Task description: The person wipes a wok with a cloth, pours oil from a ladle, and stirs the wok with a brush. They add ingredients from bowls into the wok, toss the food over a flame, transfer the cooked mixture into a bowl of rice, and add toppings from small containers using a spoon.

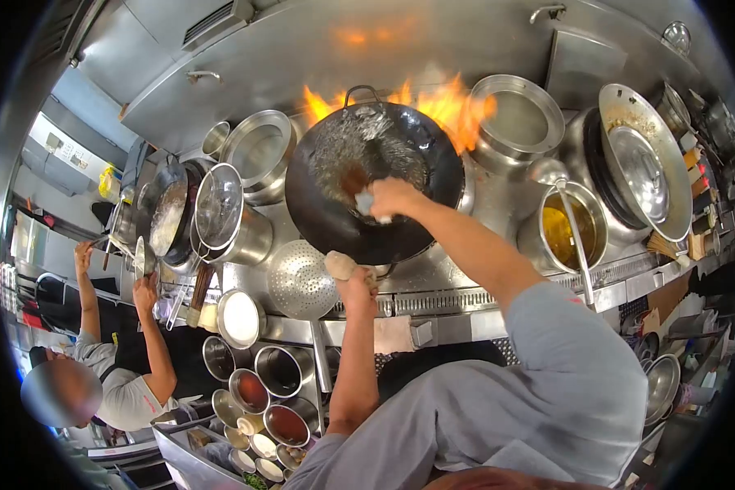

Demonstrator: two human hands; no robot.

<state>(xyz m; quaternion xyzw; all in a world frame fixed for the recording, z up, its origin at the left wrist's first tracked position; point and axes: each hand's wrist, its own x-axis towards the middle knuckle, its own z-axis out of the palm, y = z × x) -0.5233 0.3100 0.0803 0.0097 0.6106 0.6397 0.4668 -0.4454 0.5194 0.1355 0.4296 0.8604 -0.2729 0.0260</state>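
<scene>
A large black wok (318,216) sits tilted over the burner, with clear bubbling liquid (351,155) splashing inside. My left hand (357,294) is closed on a folded beige cloth (340,265) right at the wok's near rim. Over the wok's middle, my right hand (396,198) is closed around what looks like a wok brush (354,181), its brown end blurred by motion and a pale blue-grey part showing at my fingers. Beside my left hand lies a perforated strainer (302,279), its handle pointing toward me.
Flames (453,106) rise behind the wok. A pot of yellow oil (565,229) with a ladle (580,237) stands right. Water pots (261,147) flank the wok. Several sauce containers (287,426) stand lower left. A co-worker (131,367) handles pans at far left.
</scene>
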